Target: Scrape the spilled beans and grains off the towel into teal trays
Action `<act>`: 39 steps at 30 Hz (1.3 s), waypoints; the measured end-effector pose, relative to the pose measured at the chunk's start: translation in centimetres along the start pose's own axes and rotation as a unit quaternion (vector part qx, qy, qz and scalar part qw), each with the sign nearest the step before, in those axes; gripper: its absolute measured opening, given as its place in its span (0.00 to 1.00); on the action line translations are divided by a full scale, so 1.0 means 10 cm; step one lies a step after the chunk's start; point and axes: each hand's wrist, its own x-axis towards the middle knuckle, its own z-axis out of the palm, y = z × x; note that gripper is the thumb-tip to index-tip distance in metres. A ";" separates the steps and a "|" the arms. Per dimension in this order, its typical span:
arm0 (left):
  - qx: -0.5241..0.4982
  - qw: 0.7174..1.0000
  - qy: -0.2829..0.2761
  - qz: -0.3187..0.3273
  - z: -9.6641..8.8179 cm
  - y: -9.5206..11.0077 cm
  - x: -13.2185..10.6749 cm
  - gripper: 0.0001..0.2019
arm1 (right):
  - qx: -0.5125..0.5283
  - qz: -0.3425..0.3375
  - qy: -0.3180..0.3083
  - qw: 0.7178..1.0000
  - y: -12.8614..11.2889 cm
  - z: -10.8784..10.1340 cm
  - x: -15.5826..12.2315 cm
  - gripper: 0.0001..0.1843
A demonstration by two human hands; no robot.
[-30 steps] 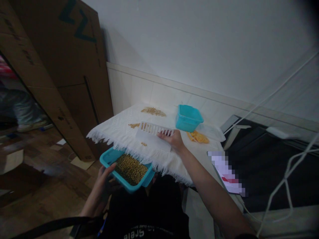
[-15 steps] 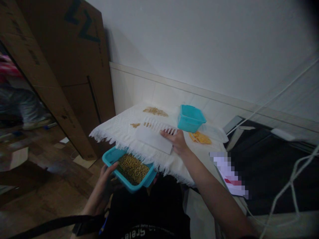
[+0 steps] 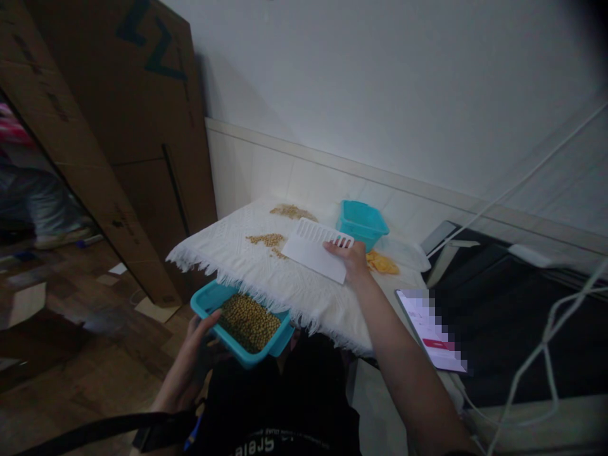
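Observation:
My left hand [image 3: 194, 348] grips the near-left rim of a teal plastic container [image 3: 205, 292], thumb over the edge. Inside it lies a bed of soybeans [image 3: 251, 323], and its far side sits just under the fringed edge of a white cloth [image 3: 237, 225]. In my right hand [image 3: 352, 258] is a flat white scraper [image 3: 311, 254] with slots along its top edge, held by its right end just over the cloth. A small scatter of soybeans [image 3: 268, 239] lies left of the scraper. Farther back is a paler heap of grains [image 3: 292, 212].
A second teal container [image 3: 361, 221] stands by the wall, with a yellow cloth [image 3: 382, 263] and a clear lid [image 3: 406, 251] beside it. A lit-screen device [image 3: 422, 326] lies to the right, near white cables [image 3: 532, 367]. A tall cardboard box [image 3: 161, 190] rises at left.
My right hand has moved the scraper right and slightly back, uncovering more soybeans on the cloth. My left hand still holds the container in nearly the same place.

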 end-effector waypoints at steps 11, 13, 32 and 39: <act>-0.009 1.000 -0.011 0.002 -0.01 -0.02 0.01 0.40 | 0.013 0.041 -0.004 0.999 0.03 -0.05 0.07 0.34; -0.006 1.000 -0.022 0.001 -0.03 -0.03 0.03 0.43 | 0.014 0.040 -0.005 0.999 0.04 -0.06 0.08 0.33; -0.005 1.000 -0.009 0.004 -0.03 -0.05 0.09 0.39 | 0.020 0.021 0.016 0.999 0.05 -0.12 0.12 0.32; -0.007 1.000 -0.006 0.003 0.00 0.00 0.01 0.38 | 0.016 0.037 0.003 0.999 0.03 -0.07 0.07 0.32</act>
